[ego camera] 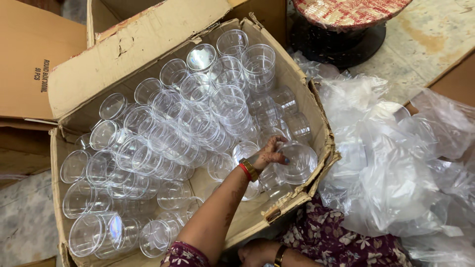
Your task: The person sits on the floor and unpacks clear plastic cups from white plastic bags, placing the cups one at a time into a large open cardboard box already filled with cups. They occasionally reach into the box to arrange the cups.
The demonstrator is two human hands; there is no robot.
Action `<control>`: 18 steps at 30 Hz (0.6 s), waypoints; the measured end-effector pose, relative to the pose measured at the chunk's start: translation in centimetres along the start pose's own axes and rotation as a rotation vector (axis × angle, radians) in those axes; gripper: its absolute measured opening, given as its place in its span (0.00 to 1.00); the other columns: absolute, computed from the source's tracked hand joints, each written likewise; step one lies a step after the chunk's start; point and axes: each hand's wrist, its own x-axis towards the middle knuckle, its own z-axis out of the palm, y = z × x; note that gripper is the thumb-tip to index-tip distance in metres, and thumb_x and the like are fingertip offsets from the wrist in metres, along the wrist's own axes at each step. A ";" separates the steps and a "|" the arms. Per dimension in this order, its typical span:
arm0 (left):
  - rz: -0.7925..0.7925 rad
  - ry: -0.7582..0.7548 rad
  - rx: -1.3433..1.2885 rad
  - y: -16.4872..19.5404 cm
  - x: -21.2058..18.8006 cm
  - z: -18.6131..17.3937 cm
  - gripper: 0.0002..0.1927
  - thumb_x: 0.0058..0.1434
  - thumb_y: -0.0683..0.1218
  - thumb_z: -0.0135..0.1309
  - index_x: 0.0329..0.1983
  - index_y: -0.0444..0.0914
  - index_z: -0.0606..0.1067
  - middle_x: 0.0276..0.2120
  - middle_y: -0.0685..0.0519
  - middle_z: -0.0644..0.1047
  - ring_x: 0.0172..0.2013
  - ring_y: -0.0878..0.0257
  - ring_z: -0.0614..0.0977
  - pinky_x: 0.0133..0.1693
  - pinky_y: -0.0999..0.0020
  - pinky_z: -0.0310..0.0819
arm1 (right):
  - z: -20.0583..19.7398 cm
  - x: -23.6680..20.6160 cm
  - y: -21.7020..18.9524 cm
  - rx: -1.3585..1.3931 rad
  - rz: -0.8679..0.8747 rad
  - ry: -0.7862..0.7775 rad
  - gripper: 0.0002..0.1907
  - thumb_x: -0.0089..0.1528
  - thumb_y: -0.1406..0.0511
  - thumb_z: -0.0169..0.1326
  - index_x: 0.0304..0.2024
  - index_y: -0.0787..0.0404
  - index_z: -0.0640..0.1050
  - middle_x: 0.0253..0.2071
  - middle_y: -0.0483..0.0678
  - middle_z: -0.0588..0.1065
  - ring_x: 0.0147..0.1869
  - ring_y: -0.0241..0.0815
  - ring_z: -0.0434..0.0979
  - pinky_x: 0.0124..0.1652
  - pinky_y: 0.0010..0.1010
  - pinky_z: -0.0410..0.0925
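Clear plastic round containers fill a worn cardboard box, lying on their sides and tumbled over one another in loose rows. One arm reaches into the box from the bottom edge of the view, and which of the person's arms it is cannot be told with certainty; it looks like the left hand, wearing a gold and red bangle at the wrist and henna patterns on the skin. Its fingers curl down over the rim of a single clear round container, gripping it from above. That container sits in the corner of the box just under and beyond the fingertips, against the torn cardboard wall. Behind the wrist, more containers lie touching each other, and a bare patch of cardboard floor shows beneath the forearm. The right hand rests low at the bottom edge, outside the box near the person's lap, wearing a gold bangle; only part of it shows, so whether it is open or closed cannot be told. Floral maroon fabric lies next to that hand. Beyond the gripping hand, outside the box, crumpled transparent plastic bags are heaped on the floor. Farther off past the box stands a round woven-topped stool.
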 end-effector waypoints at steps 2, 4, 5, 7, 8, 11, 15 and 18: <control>0.005 0.067 0.053 3.1 -1.0 1.1 0.38 0.54 0.41 0.59 0.68 0.39 0.58 0.66 0.40 0.62 0.62 0.52 0.70 0.61 0.50 0.72 | 0.0 0.3 -0.5 0.014 0.025 -0.007 0.22 0.60 0.48 0.54 0.38 0.60 0.82 0.35 0.56 0.80 0.40 0.55 0.81 0.42 0.46 0.71; 0.012 0.126 0.057 6.5 -1.8 2.2 0.40 0.50 0.41 0.58 0.67 0.41 0.59 0.67 0.41 0.62 0.67 0.50 0.66 0.61 0.49 0.72 | -0.2 0.6 -0.2 0.083 0.036 -0.011 0.20 0.57 0.50 0.53 0.34 0.59 0.82 0.32 0.53 0.81 0.38 0.52 0.83 0.41 0.43 0.72; 0.016 0.152 0.033 8.5 -2.2 2.5 0.40 0.48 0.41 0.57 0.67 0.42 0.59 0.67 0.42 0.62 0.67 0.47 0.66 0.61 0.48 0.71 | -0.4 0.7 0.3 0.039 0.002 0.019 0.21 0.58 0.50 0.54 0.34 0.60 0.82 0.32 0.54 0.81 0.37 0.53 0.82 0.40 0.44 0.72; 0.143 0.091 -0.054 12.2 -3.5 3.4 0.41 0.49 0.43 0.58 0.68 0.44 0.59 0.67 0.41 0.62 0.68 0.43 0.65 0.64 0.48 0.67 | -1.1 1.0 1.5 -0.051 -0.065 0.074 0.22 0.59 0.49 0.55 0.33 0.62 0.82 0.31 0.56 0.79 0.35 0.55 0.80 0.40 0.45 0.71; 0.264 0.003 -0.116 14.1 -4.4 3.6 0.42 0.51 0.45 0.59 0.70 0.44 0.58 0.68 0.40 0.63 0.69 0.43 0.65 0.67 0.48 0.64 | -1.8 1.2 2.0 -0.058 -0.056 0.068 0.22 0.60 0.49 0.55 0.33 0.62 0.82 0.32 0.56 0.79 0.35 0.54 0.80 0.39 0.45 0.71; 0.515 -0.132 -0.221 18.7 -8.2 5.3 0.41 0.54 0.47 0.61 0.72 0.43 0.59 0.68 0.38 0.64 0.69 0.42 0.65 0.70 0.48 0.61 | -4.0 1.1 3.6 -0.074 -0.033 0.070 0.21 0.60 0.50 0.54 0.34 0.61 0.83 0.32 0.55 0.80 0.35 0.52 0.80 0.39 0.44 0.71; 0.597 -0.152 -0.326 18.2 -17.7 10.2 0.39 0.56 0.49 0.60 0.71 0.41 0.62 0.67 0.37 0.65 0.67 0.43 0.67 0.68 0.46 0.63 | -7.3 -1.0 4.7 -0.127 -0.006 0.193 0.18 0.59 0.52 0.54 0.37 0.58 0.83 0.36 0.54 0.80 0.39 0.53 0.80 0.42 0.44 0.72; 0.550 -0.062 -0.450 12.5 -24.0 14.1 0.37 0.57 0.50 0.59 0.70 0.39 0.63 0.67 0.36 0.66 0.66 0.43 0.69 0.66 0.45 0.64 | -10.8 -3.1 6.0 -0.180 0.052 0.329 0.17 0.59 0.54 0.53 0.40 0.57 0.83 0.39 0.54 0.81 0.43 0.53 0.81 0.45 0.43 0.72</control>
